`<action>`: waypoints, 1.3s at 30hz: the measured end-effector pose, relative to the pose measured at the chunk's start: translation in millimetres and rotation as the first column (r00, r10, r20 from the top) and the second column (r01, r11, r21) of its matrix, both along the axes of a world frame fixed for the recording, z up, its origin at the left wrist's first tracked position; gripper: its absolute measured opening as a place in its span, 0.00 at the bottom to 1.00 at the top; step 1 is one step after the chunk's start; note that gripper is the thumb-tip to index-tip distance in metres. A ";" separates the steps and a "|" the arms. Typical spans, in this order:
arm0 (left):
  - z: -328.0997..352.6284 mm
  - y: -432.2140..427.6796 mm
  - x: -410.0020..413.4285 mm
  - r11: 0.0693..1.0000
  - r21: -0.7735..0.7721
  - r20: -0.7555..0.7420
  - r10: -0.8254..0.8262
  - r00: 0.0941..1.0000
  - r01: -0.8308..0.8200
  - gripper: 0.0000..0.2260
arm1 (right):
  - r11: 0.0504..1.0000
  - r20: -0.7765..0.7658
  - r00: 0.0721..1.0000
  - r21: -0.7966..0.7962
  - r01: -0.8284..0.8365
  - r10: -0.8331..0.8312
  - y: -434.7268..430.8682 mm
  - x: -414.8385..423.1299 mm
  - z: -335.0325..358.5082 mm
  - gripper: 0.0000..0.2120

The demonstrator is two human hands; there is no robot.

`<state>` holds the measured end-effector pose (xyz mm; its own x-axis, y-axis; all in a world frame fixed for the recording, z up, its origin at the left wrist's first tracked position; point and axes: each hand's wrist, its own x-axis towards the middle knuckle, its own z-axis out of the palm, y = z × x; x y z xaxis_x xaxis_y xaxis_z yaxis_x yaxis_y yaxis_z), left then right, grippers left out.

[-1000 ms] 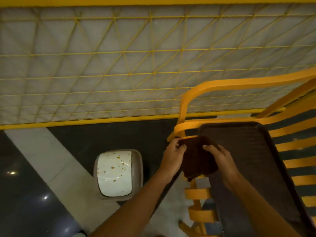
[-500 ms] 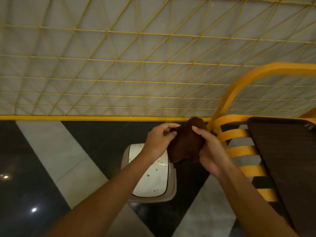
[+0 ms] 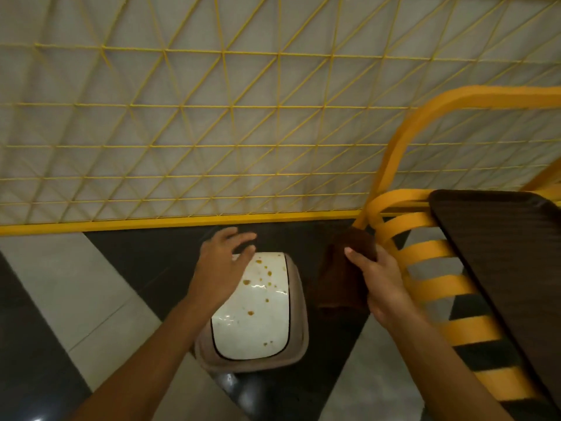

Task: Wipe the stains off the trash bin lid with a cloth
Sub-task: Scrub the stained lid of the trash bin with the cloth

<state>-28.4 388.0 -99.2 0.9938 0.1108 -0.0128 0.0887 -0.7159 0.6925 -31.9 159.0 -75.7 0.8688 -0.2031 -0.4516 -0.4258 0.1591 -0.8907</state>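
A small trash bin (image 3: 299,344) stands on the floor below me, its white lid (image 3: 253,314) spotted with brown stains, mostly on the far half. My left hand (image 3: 223,265) hovers above the lid's far left corner with its fingers spread, holding nothing. My right hand (image 3: 379,278) grips a dark brown cloth (image 3: 340,281), which hangs down to the right of the bin, above the floor.
A yellow slatted chair (image 3: 425,287) stands at the right with a dark brown tray (image 3: 501,253) on it. A yellow wire-mesh fence (image 3: 212,132) runs across behind the bin. The floor has dark and light tiles (image 3: 76,287).
My left hand has let go of the cloth and moved left, over the lid. The cloth now hangs from my right hand alone. The view has shifted toward the bin.
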 end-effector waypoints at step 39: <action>-75.9 -2.3 -30.9 0.972 -0.036 -0.122 0.227 0.966 -0.233 0.34 | 0.745 -0.152 0.855 -0.432 -0.509 0.497 53.3 78.8 -103.6 0.10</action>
